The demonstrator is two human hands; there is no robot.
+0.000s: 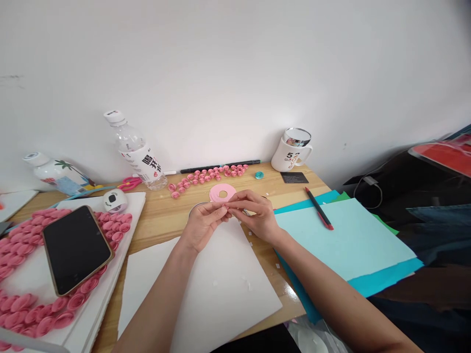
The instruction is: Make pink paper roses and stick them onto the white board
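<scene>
Pinched together at the fingertips, left hand (204, 224) and right hand (261, 215) are clamped on a tiny pink piece (227, 206), nearly hidden.

Just beyond the grip lies a flat pink paper disc (215, 191) with a hole in its middle; farther off I see small rolled pink paper rosettes (202, 180), with one teal paper coil (259, 175) to the right. Nearer the person, under the forearms, is a large white sheet (224, 289). Right of the grip, a black-and-red pen (319, 208) rests on pale blue paper (353, 242); well left, a black-screened phone (78, 250) lies over a white board (27, 279) bearing larger pink rosettes (45, 325).
</scene>
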